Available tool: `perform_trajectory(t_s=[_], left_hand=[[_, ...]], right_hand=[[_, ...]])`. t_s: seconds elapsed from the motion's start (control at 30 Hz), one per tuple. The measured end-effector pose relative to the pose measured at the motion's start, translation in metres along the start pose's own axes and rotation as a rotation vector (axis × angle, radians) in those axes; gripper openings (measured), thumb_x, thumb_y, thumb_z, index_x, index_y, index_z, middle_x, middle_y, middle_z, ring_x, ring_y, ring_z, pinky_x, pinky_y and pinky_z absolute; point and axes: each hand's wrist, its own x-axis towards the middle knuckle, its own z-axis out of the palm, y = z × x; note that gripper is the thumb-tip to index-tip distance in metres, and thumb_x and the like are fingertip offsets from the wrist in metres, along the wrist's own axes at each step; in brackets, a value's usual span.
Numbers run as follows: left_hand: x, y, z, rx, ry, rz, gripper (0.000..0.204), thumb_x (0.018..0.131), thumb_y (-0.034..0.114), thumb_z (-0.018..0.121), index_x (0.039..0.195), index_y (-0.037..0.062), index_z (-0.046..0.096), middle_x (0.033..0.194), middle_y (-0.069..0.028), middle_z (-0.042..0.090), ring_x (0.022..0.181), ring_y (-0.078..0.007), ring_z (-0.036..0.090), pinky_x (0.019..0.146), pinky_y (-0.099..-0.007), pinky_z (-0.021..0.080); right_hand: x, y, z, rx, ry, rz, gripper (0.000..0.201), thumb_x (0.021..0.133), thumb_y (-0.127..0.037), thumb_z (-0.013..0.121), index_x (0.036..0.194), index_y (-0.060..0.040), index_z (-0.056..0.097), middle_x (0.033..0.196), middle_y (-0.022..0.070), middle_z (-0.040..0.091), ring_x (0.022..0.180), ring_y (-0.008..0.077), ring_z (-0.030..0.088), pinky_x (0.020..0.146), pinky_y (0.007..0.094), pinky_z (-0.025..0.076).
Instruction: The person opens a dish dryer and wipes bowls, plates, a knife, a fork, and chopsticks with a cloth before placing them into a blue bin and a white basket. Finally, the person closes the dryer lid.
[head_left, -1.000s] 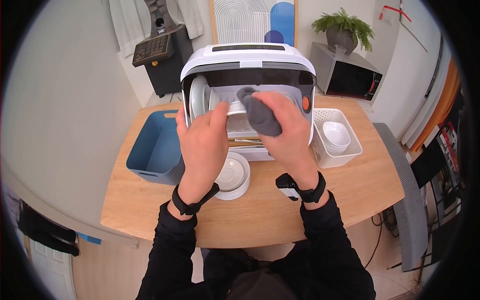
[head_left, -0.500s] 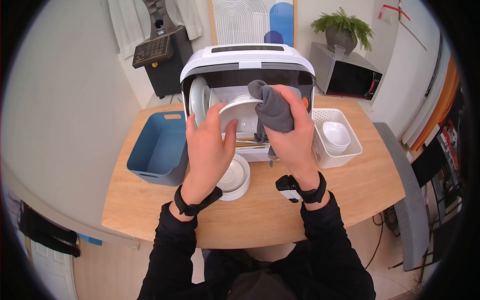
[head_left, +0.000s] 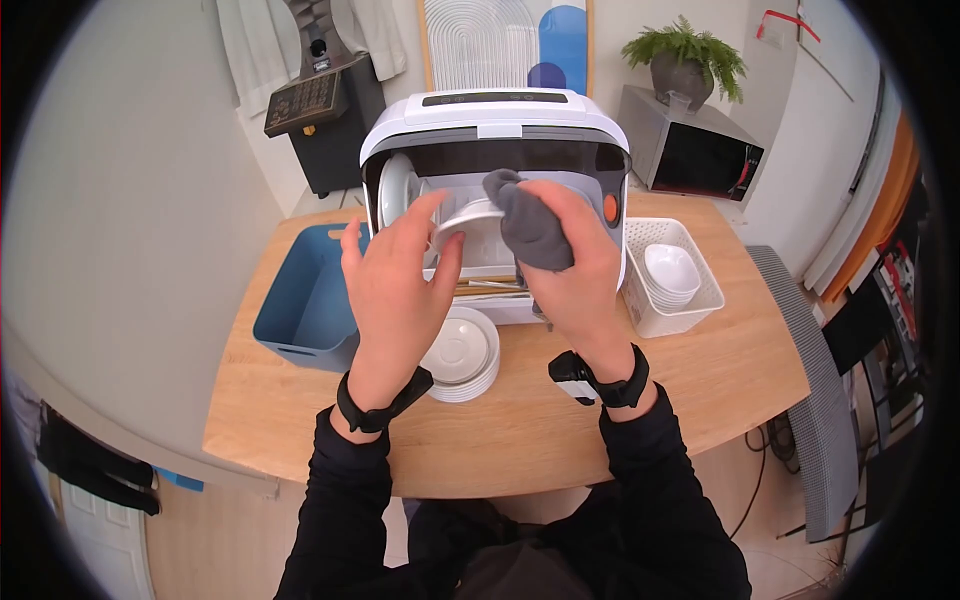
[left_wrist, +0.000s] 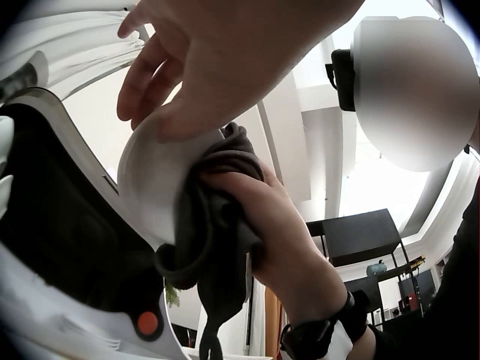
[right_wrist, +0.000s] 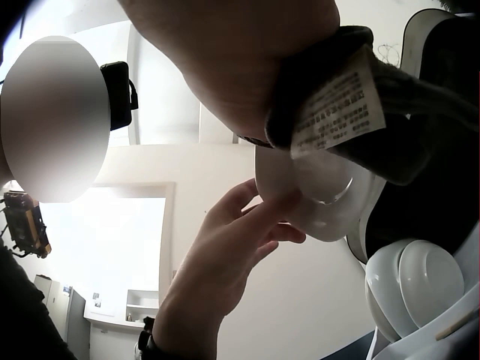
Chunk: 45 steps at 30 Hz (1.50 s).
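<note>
In front of the open white dish cabinet (head_left: pixel 500 118), a white bowl (left_wrist: pixel 146 176) is held up between both hands. My left hand (head_left: pixel 395 285) pinches the bowl's near-left side, its thumb against the wall and the other fingers spread. A dark grey cloth (head_left: pixel 533 235) is bunched in my right hand (head_left: pixel 590 275), which grips the bowl's right side through it. One end of the cloth hangs down, and a printed label (right_wrist: pixel 341 112) shows on it in the right wrist view. White plates (head_left: pixel 397 192) stand upright inside the cabinet, at its left.
Chopsticks (head_left: pixel 488 286) lie along the cabinet's front. A stack of white saucers (head_left: pixel 462 348) stands before it on the wooden table (head_left: pixel 500 440). To the left is a blue bin (head_left: pixel 300 295); to the right, a white basket (head_left: pixel 690 310) holds nested bowls (head_left: pixel 672 268).
The bowl tipped up to show its inside, then tilted back and dropped slightly. My right hand went right with the cloth and came back left; my left hand has shifted a little left.
</note>
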Motion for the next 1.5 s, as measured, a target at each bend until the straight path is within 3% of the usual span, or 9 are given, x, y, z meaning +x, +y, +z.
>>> perform_trajectory(t_s=[0.1,0.27,0.37,0.57,0.77,0.97,1.1,1.3,1.5], left_hand=[[-0.003,-0.003,-0.002,-0.116,-0.086,-0.065,0.029,0.086,0.011,0.071,0.114,0.0087,0.065,0.077,-0.0025,0.065,0.071,-0.0167,0.061,0.106,-0.0507,0.034],[-0.005,-0.007,0.006,-0.169,-0.112,-0.104,0.024,0.086,0.009,0.069,0.11,0.0084,0.065,0.076,-0.004,0.066,0.07,-0.019,0.062,0.106,-0.051,0.035],[-0.006,-0.01,0.01,0.072,0.028,0.057,0.022,0.084,0.009,0.068,0.106,0.0107,0.065,0.067,-0.0023,0.061,0.069,-0.0201,0.062,0.103,-0.052,0.037],[-0.011,-0.011,0.014,0.304,-0.045,0.211,0.002,0.078,0.007,0.068,0.08,0.0079,0.067,0.059,-0.0025,0.053,0.062,-0.0208,0.057,0.104,-0.0544,0.037],[-0.008,-0.012,0.006,0.293,-0.117,0.228,0.014,0.075,0.006,0.069,0.063,0.0083,0.061,0.058,-0.0034,0.054,0.061,-0.0205,0.057,0.104,-0.0538,0.039],[-0.002,-0.015,0.004,0.305,-0.037,0.251,0.007,0.071,0.007,0.072,0.068,0.0099,0.066,0.059,-0.0017,0.055,0.062,-0.0191,0.056,0.104,-0.0525,0.039],[0.001,-0.012,0.003,0.209,0.104,0.207,0.029,0.069,0.002,0.072,0.096,0.0137,0.071,0.071,0.0011,0.063,0.069,-0.0175,0.061,0.106,-0.051,0.037],[0.004,-0.026,0.003,0.075,0.126,0.085,0.038,0.076,-0.003,0.069,0.107,0.0194,0.071,0.077,0.0024,0.065,0.071,-0.0168,0.061,0.107,-0.0533,0.034],[0.005,-0.027,0.006,0.049,0.151,0.132,0.038,0.076,-0.005,0.068,0.106,0.0192,0.071,0.085,0.0031,0.068,0.078,-0.016,0.063,0.111,-0.0542,0.027]], right_hand=[[0.001,-0.004,-0.004,0.134,0.028,0.152,0.044,0.072,0.002,0.072,0.113,-0.0087,0.065,0.109,0.0082,0.068,0.097,0.03,0.066,0.082,0.0334,0.053],[0.0,0.0,-0.003,-0.026,-0.004,-0.004,0.047,0.068,0.0,0.074,0.113,-0.011,0.065,0.108,0.0078,0.068,0.096,0.0289,0.066,0.08,0.0341,0.053],[-0.004,0.001,0.002,-0.225,-0.031,-0.145,0.051,0.063,-0.003,0.076,0.112,-0.014,0.066,0.105,0.0057,0.066,0.091,0.0261,0.066,0.074,0.0336,0.053],[-0.009,0.0,0.011,-0.396,-0.104,-0.327,0.053,0.058,-0.009,0.078,0.109,-0.0188,0.067,0.1,0.0024,0.063,0.086,0.0215,0.065,0.065,0.0317,0.05],[-0.01,-0.005,0.008,-0.333,-0.186,-0.257,0.054,0.057,-0.012,0.079,0.109,-0.0196,0.067,0.101,0.0012,0.063,0.086,0.0209,0.064,0.065,0.0309,0.049],[-0.01,0.005,0.011,-0.35,-0.133,-0.31,0.056,0.058,-0.012,0.08,0.111,-0.0193,0.067,0.101,0.001,0.063,0.085,0.0208,0.064,0.066,0.031,0.049],[-0.004,0.009,0.006,-0.252,-0.03,-0.309,0.057,0.059,-0.011,0.08,0.113,-0.0176,0.066,0.104,0.0034,0.065,0.089,0.0246,0.065,0.07,0.0344,0.052],[0.013,0.014,-0.026,0.268,-0.357,-0.006,0.051,0.07,-0.006,0.078,0.119,-0.0076,0.063,0.115,0.0101,0.067,0.103,0.0272,0.065,0.09,0.035,0.051],[0.014,0.026,-0.036,0.238,-0.185,0.344,0.051,0.076,-0.006,0.073,0.125,-0.0023,0.059,0.119,0.0099,0.066,0.108,0.0201,0.063,0.095,0.0318,0.047]])
